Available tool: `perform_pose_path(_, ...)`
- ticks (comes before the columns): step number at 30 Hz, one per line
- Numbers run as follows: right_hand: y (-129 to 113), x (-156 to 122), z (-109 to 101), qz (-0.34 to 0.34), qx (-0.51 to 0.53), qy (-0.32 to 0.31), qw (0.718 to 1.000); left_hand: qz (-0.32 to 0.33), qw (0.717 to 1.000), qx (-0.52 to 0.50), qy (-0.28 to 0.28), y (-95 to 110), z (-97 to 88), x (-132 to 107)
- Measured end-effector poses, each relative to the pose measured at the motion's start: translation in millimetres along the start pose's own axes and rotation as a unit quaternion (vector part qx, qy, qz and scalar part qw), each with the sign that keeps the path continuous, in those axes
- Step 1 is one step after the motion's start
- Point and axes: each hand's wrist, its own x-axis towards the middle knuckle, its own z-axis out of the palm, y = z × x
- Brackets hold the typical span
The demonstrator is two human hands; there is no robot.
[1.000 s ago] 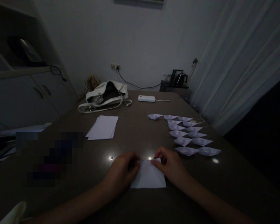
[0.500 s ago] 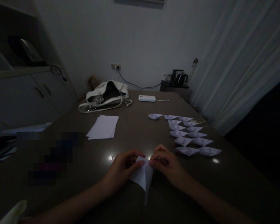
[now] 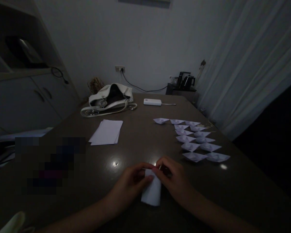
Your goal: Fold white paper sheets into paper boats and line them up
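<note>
A small folded sheet of white paper (image 3: 152, 193) is held between both hands near the front of the table. My left hand (image 3: 133, 181) grips its upper left side, the thumb lying on the face of the paper. At the top right edge, my right hand (image 3: 173, 178) pinches the paper between thumb and fingers. Both sets of fingertips nearly meet at the top. Beyond my right hand stand several folded white paper boats (image 3: 195, 157) in rows. Farther off to the left lies a stack of white paper sheets (image 3: 108, 132).
On the brown table (image 3: 135, 132), a white handbag (image 3: 111, 97) lies at the back left. A white power bank (image 3: 152, 102) with a short cable is at the back middle. Behind the table, a black kettle (image 3: 187, 82) stands on a small cabinet. A sheer curtain (image 3: 223, 77) hangs at right.
The paper has turned in my hands: its pointed, flared lower end now shows as a narrower, flatter piece with a straight bottom edge. My right hand has come slightly lower and closer to my left.
</note>
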Motion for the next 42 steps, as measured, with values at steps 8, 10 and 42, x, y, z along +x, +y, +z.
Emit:
perform_pose_path(8,9,5,0,0.154,0.142,-0.023,0.978,-0.022,0.998,0.027,0.057,7,-3.7,2)
perform_pose_path(10,9,5,0,0.156,0.151,-0.015,0.976,-0.026,0.998,0.016,0.054,7,-3.7,2)
perform_pose_path(42,5,4,-1,0.168,0.180,-0.027,0.969,-0.080,0.989,-0.120,0.011,-3,-9.1,8)
